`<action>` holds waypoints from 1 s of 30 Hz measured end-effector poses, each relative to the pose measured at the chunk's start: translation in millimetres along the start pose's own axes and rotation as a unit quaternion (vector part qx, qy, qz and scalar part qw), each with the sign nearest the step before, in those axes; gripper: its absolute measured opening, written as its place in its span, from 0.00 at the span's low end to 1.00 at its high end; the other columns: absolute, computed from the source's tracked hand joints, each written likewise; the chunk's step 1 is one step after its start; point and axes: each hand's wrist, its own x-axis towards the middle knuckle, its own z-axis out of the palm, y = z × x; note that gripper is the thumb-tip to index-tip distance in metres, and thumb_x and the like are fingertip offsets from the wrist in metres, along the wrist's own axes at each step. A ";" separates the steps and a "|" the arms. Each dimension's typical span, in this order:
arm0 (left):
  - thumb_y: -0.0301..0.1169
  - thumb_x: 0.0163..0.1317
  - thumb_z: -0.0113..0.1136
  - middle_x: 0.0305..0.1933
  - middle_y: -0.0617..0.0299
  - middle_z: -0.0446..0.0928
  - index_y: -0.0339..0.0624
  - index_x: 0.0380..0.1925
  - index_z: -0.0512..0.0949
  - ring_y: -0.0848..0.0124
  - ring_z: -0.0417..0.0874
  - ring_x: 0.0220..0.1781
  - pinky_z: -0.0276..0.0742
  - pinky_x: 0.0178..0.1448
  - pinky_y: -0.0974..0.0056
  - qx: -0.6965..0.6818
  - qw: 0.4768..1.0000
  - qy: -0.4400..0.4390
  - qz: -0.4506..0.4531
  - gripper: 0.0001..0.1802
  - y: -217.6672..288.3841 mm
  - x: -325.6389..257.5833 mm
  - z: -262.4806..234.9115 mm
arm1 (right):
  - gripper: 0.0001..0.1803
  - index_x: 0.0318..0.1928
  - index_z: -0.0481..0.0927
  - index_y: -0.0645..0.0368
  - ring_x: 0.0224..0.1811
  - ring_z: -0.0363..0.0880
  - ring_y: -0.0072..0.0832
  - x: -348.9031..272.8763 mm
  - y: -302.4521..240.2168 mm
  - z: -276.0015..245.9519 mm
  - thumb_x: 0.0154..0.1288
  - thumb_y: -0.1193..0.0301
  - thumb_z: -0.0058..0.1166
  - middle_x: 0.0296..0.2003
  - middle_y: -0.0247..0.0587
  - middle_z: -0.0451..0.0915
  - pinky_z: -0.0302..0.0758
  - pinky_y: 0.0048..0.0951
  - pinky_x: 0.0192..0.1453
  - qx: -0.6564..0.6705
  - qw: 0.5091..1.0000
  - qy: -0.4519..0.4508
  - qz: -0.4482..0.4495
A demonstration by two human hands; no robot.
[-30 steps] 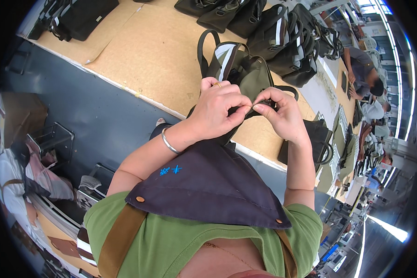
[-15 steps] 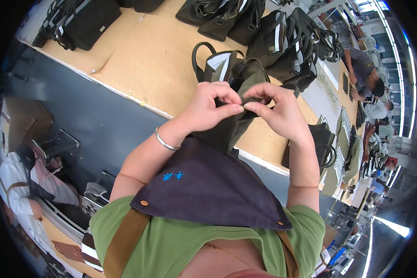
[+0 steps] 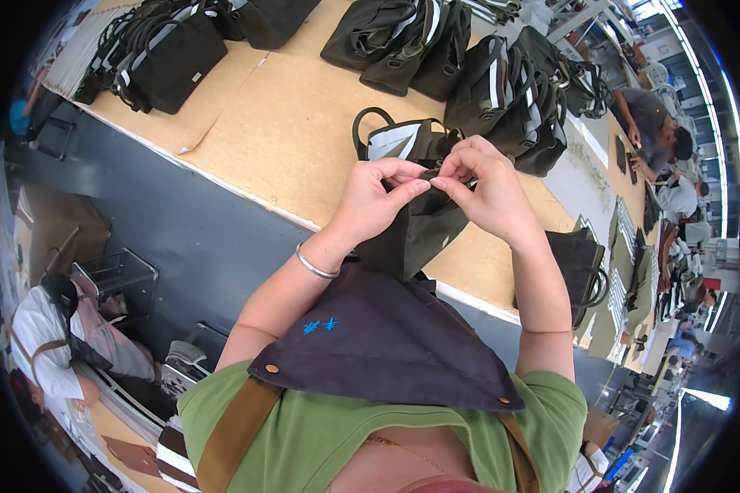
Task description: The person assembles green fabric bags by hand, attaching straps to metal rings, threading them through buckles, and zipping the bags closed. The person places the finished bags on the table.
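A dark olive handbag (image 3: 407, 238) stands at the near edge of the table in front of me, one loop handle raised and white lining or paper showing at its opening. My left hand (image 3: 374, 199) pinches the upper edge of the bag between thumb and fingers. Close beside it, fingertips almost touching, my right hand (image 3: 489, 189) pinches the same edge. The small part between the fingertips is mostly hidden. My apron (image 3: 378, 345) lies close to the bag's near side.
Rows of similar dark bags (image 3: 423, 49) stand across the far side of the tan table (image 3: 263, 123), more at the far left. Another dark bag (image 3: 571, 263) lies right of my forearm. Co-workers (image 3: 654, 127) sit at the right; a person in white (image 3: 45, 329) is at lower left.
Both hands remain at the bag's upper edge, and the right fingers have shifted slightly. The whole view has moved a little, so the table and bags appear lower and further right.
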 end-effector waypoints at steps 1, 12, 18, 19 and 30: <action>0.24 0.60 0.67 0.34 0.64 0.84 0.36 0.43 0.83 0.82 0.79 0.34 0.76 0.42 0.73 -0.006 1.000 0.000 0.000 0.11 -0.7 0.8 0.4 | 0.08 0.31 0.76 0.65 0.30 0.78 0.28 -0.5 -0.1 1.8 0.58 0.77 0.64 0.33 0.41 0.73 0.76 0.28 0.36 0.004 1.000 0.007 0.001; 0.25 0.63 0.64 0.32 0.69 0.81 0.35 0.40 0.82 0.85 0.75 0.32 0.71 0.38 0.76 -0.037 0.999 -0.029 0.011 0.07 -0.5 5.5 3.8 | 0.06 0.34 0.75 0.64 0.30 0.75 0.31 -5.3 0.0 4.7 0.57 0.80 0.59 0.32 0.41 0.74 0.73 0.30 0.36 -0.010 1.000 0.002 0.025; 0.25 0.61 0.66 0.33 0.69 0.81 0.35 0.40 0.81 0.84 0.76 0.34 0.72 0.41 0.76 -0.056 0.992 -0.092 -0.062 0.09 2.4 7.6 0.9 | 0.07 0.39 0.78 0.64 0.27 0.73 0.21 -5.1 -3.6 -6.8 0.58 0.80 0.56 0.30 0.35 0.77 0.71 0.25 0.34 0.040 0.997 -0.030 0.053; 0.25 0.60 0.67 0.33 0.69 0.81 0.35 0.40 0.81 0.83 0.76 0.34 0.72 0.41 0.75 -0.007 0.994 -0.096 -0.050 0.09 8.7 7.1 0.1 | 0.07 0.40 0.79 0.64 0.26 0.72 0.20 -6.0 0.2 -8.5 0.59 0.80 0.56 0.29 0.34 0.77 0.71 0.24 0.33 0.041 0.996 -0.048 0.056; 0.28 0.56 0.70 0.33 0.64 0.83 0.38 0.35 0.83 0.77 0.81 0.38 0.73 0.50 0.65 0.058 0.993 -0.091 -0.047 0.09 6.3 10.8 10.8 | 0.06 0.38 0.81 0.64 0.26 0.69 0.15 1.5 11.2 -31.4 0.63 0.74 0.59 0.23 0.30 0.76 0.70 0.23 0.31 0.036 0.990 -0.105 0.082</action>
